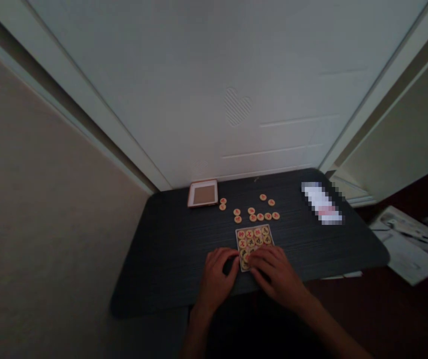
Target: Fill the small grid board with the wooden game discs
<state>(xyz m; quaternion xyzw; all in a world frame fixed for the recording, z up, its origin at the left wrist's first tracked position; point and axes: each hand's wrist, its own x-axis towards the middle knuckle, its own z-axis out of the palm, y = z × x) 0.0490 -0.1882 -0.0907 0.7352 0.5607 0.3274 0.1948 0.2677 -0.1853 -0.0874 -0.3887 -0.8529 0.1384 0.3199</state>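
Observation:
A small square tray holds rows of round wooden Chinese chess pieces with red or dark characters. My left hand rests at the tray's left edge, fingertips by its side, thumb and fingers apart with nothing between them. Over the near part of the tray, my right hand has its fingertips closed on a Chinese chess piece, which sits above other pieces. That hand hides the tray's near right corner. Beyond the tray, several loose red-marked pieces lie on the dark table.
An open box lid lies at the back of the table, near the white panel. To the right is a blurred-out white item. A white box stands lower, beyond the table's right edge.

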